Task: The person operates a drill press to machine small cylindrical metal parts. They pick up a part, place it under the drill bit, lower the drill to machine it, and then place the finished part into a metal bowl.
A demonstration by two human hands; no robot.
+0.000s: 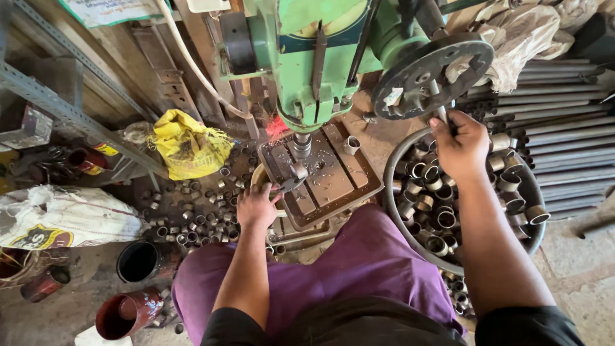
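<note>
Evidently a short metal ring (298, 171), likely stiff, light and slippery, is pinned under the drill spindle (301, 146) on the slotted drill table (333, 176) by the left hand (256, 206), best gripped across its outer wall, while the feed handle (442, 106) is clenched by the right hand (462, 146).

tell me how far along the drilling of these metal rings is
Done, it seems: a heap of rings on the floor left of the drill press. In hand: the left hand holds pliers under the spindle on the press table, while the right hand grips the feed handle. Left: the basin of rings looks well filled.
</note>
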